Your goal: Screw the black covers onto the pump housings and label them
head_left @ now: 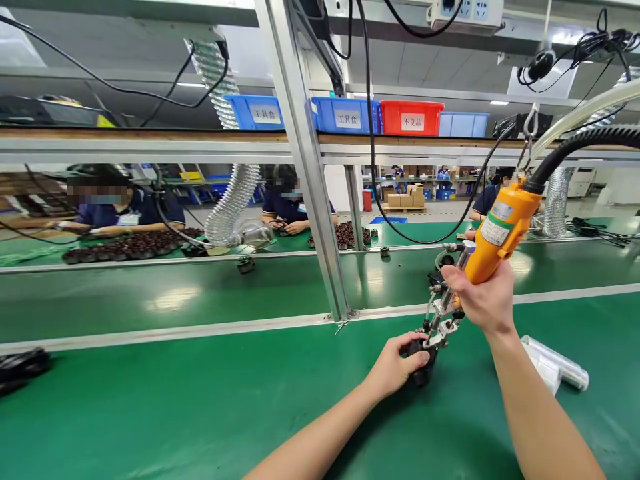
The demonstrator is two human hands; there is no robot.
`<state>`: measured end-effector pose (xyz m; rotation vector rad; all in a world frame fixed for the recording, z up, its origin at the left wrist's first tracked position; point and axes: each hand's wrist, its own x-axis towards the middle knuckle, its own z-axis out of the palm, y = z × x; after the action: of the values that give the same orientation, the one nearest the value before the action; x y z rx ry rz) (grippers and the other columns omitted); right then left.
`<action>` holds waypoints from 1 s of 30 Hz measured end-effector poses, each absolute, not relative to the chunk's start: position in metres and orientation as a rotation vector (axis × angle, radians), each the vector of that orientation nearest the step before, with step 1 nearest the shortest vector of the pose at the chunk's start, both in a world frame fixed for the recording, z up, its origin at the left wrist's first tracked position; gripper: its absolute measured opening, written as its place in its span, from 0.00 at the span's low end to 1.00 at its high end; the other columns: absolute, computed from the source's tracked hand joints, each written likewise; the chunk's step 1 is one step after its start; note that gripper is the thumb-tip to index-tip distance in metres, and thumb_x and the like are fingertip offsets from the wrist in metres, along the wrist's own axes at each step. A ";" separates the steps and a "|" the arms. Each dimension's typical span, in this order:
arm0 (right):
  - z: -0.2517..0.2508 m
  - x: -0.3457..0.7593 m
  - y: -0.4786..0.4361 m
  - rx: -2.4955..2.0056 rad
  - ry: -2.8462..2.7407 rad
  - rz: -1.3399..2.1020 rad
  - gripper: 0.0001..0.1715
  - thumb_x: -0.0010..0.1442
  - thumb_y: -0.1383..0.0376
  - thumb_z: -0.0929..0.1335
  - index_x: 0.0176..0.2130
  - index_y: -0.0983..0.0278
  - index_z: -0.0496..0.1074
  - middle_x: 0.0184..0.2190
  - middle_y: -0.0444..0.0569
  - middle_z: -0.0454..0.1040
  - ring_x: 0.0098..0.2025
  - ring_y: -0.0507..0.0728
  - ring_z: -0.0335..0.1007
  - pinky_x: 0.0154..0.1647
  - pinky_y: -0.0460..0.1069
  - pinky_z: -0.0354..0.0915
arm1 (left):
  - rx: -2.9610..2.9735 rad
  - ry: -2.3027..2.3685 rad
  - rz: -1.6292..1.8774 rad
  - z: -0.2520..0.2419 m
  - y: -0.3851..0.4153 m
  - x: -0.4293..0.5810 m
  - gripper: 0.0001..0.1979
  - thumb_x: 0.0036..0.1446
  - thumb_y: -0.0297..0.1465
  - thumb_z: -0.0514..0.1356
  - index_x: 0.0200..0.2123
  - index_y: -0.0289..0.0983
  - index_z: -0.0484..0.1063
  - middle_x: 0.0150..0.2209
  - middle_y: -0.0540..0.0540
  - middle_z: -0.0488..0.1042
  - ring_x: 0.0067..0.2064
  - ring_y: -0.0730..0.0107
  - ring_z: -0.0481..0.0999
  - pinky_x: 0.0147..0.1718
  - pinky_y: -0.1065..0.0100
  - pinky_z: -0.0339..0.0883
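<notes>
My right hand (481,298) is wrapped round an orange power screwdriver (500,227) that hangs from a hook and a black hose. Its metal tip assembly (442,317) points down and to the left onto a small black part (420,363). My left hand (395,365) grips that black part and holds it on the green bench mat (200,407). The lower side of the part is hidden by my fingers.
A clear plastic bag (553,363) lies right of my right arm. An aluminium post (310,173) rises mid-bench. Across the conveyor (175,293), seated people work by piles of dark parts (130,245). Blue and red bins (410,117) line the upper shelf. A black object (20,367) lies far left.
</notes>
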<state>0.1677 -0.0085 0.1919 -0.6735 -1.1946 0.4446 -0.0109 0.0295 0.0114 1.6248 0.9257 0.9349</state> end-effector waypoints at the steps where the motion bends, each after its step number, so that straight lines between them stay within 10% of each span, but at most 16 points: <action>1: 0.190 0.167 -0.007 -0.680 -1.200 0.450 0.36 0.47 0.57 0.81 0.52 0.61 0.69 0.21 0.33 0.63 0.20 0.49 0.60 0.28 0.49 0.74 | 1.628 0.925 0.942 0.012 0.029 -0.011 0.23 0.53 0.42 0.71 0.49 0.36 0.82 0.45 0.45 0.80 0.44 0.58 0.75 0.49 0.62 0.68; 30: 0.191 0.183 -0.003 -0.831 -1.229 0.208 0.30 0.49 0.54 0.79 0.49 0.63 0.75 0.23 0.38 0.65 0.22 0.50 0.62 0.24 0.47 0.68 | 1.605 0.972 0.992 0.022 0.012 -0.007 0.22 0.53 0.42 0.70 0.47 0.35 0.82 0.45 0.42 0.82 0.47 0.54 0.76 0.51 0.61 0.67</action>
<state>0.1831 -0.0029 0.1914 -0.8309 -1.2295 0.2084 -0.0068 0.0118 0.0218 1.6052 0.9724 0.9924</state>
